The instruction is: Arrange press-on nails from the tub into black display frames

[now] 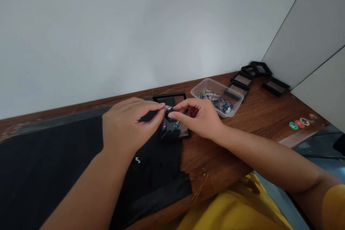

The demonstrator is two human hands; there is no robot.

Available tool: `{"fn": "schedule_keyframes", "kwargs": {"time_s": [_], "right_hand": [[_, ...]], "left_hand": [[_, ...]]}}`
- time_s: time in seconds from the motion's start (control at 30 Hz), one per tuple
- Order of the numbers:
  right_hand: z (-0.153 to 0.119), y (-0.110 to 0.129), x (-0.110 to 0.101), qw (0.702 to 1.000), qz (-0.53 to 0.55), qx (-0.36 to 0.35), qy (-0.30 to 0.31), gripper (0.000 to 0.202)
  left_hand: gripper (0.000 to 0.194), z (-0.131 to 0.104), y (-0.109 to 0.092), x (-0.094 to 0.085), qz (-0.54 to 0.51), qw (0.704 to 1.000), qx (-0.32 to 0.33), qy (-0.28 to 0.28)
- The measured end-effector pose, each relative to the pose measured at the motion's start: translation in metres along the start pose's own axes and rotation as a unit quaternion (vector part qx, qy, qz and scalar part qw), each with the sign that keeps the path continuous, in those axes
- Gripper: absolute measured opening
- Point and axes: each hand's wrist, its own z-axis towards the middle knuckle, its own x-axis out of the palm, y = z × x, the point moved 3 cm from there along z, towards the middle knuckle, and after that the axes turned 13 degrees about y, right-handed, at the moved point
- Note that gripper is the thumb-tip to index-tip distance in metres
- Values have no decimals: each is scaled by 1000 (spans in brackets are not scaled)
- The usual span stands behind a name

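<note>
Between the thumb and forefinger of my left hand [126, 122] is a small shiny silvery piece [168, 107], too small to make out in detail. My right hand [201, 118] comes in from the other side, its thumb and forefinger bent in a pinch at the right end of that piece. Just under both hands lies a black frame [175, 138] with a clear pane, opened out in two halves. On its pane are a pink speck [164, 127] and a small light-and-dark patterned piece [176, 124]. The fingertips partly cover the frame.
A clear plastic tub [194, 90] of colourful small pieces stands behind my right hand. Several black frames [242, 78] lie at the back right. Black sheeting [54, 165] covers the left of the wooden table [258, 115], with a white scrap [137, 160] on it. Round stickers [304, 122] sit near the right edge.
</note>
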Motion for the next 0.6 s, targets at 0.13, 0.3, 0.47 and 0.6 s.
{"fn": "schedule_keyframes", "kwargs": {"time_s": [0.13, 0.3, 0.47, 0.6], "right_hand": [[0, -1, 0, 1000, 2, 19, -3, 39], [2, -4, 2, 1000, 17, 3, 13, 38], [1, -6, 4, 1000, 12, 3, 19, 30], [2, -7, 4, 999, 15, 19, 26, 24]], "left_hand": [[23, 0, -3, -1, 11, 1000, -18, 23], [23, 0, -2, 0, 12, 999, -13, 31], [15, -1, -2, 1, 6, 999, 32, 4], [12, 0, -5, 0, 10, 997, 80, -14]]}}
